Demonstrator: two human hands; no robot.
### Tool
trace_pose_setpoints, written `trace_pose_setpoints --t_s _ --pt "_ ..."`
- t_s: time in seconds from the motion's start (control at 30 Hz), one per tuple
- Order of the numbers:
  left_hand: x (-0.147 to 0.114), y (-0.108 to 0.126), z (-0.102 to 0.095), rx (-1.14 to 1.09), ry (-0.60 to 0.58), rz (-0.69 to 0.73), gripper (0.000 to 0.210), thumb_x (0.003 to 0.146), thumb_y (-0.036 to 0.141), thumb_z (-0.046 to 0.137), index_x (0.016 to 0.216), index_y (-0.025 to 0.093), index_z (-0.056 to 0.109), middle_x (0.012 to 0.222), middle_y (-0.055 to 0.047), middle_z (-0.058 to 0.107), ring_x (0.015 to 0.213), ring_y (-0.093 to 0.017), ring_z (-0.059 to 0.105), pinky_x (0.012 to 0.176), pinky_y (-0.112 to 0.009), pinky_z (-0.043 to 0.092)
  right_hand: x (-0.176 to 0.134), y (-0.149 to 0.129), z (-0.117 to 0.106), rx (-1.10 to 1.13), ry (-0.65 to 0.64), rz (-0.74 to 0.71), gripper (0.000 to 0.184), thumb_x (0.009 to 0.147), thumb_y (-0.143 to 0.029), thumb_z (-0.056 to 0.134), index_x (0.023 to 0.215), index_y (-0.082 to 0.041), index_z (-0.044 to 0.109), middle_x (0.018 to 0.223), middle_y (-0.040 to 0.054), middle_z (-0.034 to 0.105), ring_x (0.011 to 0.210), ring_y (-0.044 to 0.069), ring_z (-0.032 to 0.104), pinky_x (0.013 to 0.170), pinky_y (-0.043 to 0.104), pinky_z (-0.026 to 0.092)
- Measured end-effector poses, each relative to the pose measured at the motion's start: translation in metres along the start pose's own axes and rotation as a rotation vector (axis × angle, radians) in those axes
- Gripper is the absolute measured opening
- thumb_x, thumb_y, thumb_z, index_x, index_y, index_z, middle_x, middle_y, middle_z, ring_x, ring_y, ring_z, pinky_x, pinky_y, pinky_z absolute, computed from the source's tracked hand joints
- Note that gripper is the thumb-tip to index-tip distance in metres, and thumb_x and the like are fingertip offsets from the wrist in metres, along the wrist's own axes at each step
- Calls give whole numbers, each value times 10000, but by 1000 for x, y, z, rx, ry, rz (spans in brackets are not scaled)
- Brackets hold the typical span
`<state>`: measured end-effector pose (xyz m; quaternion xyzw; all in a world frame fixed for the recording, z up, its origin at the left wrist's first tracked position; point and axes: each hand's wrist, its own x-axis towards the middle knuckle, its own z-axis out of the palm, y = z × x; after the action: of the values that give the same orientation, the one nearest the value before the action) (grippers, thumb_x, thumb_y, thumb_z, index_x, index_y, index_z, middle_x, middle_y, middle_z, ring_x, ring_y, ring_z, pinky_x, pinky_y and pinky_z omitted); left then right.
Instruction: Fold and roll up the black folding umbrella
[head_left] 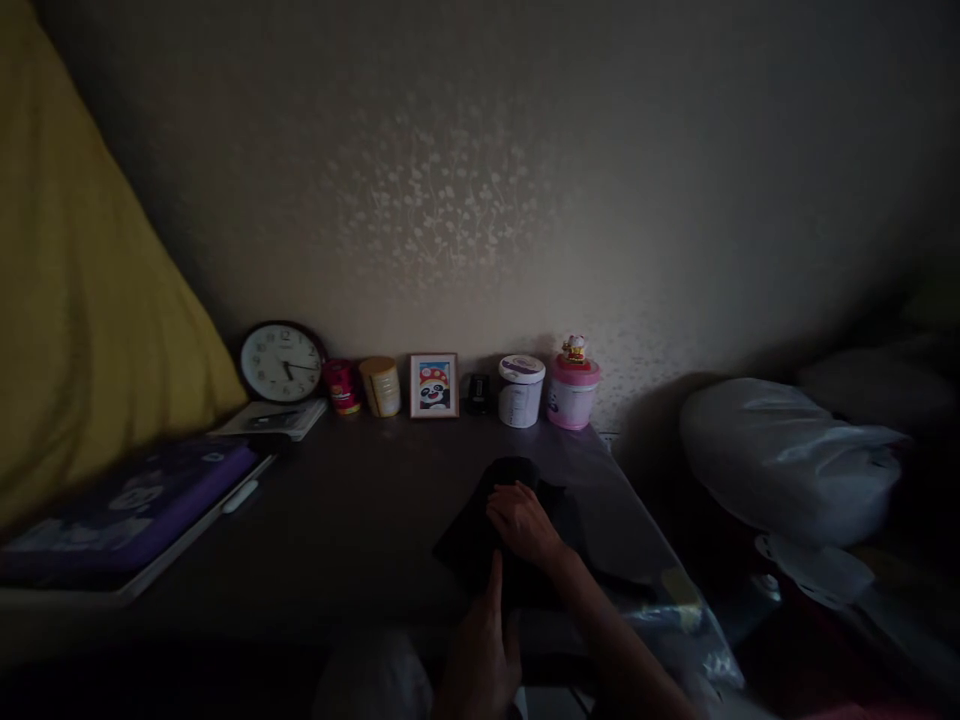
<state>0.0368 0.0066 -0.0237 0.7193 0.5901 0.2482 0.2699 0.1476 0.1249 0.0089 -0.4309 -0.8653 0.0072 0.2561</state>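
Note:
A black piece of cloth (469,535), bunched in the middle, lies near the front right of the dark table. It may be a garment or a bag; the gloom hides its exact kind. My right hand (525,525) reaches over it from the right, fingers curled down onto its top. Below, at the table's front edge, my left hand (480,645) has its index finger stretched up against the cloth, the thumb apart from it. The other left fingers are hard to make out. A dark strap-like end of the cloth (630,585) trails to the right.
Along the wall stand a round clock (281,362), a red can (343,387), a yellow can (381,387), a framed panda picture (434,386), a white tub (521,392) and a pink tub (571,395). A purple case (142,500) lies left; a white plastic bag (787,460) sits right.

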Motion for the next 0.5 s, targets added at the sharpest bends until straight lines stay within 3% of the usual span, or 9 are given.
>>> trace_pose_setpoints --t_s 0.07,0.17,0.3,0.4,0.5 --pt "0 1 -1 7 -5 -26 604 829 180 302 1404 123 128 1367 -82 414 1198 -121 447 968 -214 349 8 9 4 0 25 26 209 862 -175 443 858 -200 650 974 50 670 1062 189 541 980 417 308" --pt "0 1 -1 -1 1 -37 615 824 174 321 1406 139 126 1372 -72 409 1199 -119 442 969 -205 342 8 27 4 32 173 100 235 850 -194 438 982 -176 630 1115 87 616 1085 207 525 955 407 362" --pt "-1 2 -1 -15 8 -24 610 837 185 322 1409 163 110 1338 -61 455 1166 -115 473 960 -200 348 -18 55 -4 72 370 298 287 846 -231 387 1005 -171 619 1040 91 639 978 207 574 871 383 443" --pt "-2 4 -3 -8 -3 -44 595 850 205 317 1408 165 115 1333 -69 460 1152 -127 487 957 -212 356 -42 67 -7 50 350 379 306 849 -257 362 1008 -206 618 971 67 660 914 202 598 822 369 473" --pt "-2 4 -6 -27 -13 -28 597 855 215 312 1409 152 101 1372 -72 409 1188 -123 456 971 -204 344 -62 71 -1 24 249 294 295 853 -260 378 1027 -213 612 1046 66 645 986 201 580 868 368 457"
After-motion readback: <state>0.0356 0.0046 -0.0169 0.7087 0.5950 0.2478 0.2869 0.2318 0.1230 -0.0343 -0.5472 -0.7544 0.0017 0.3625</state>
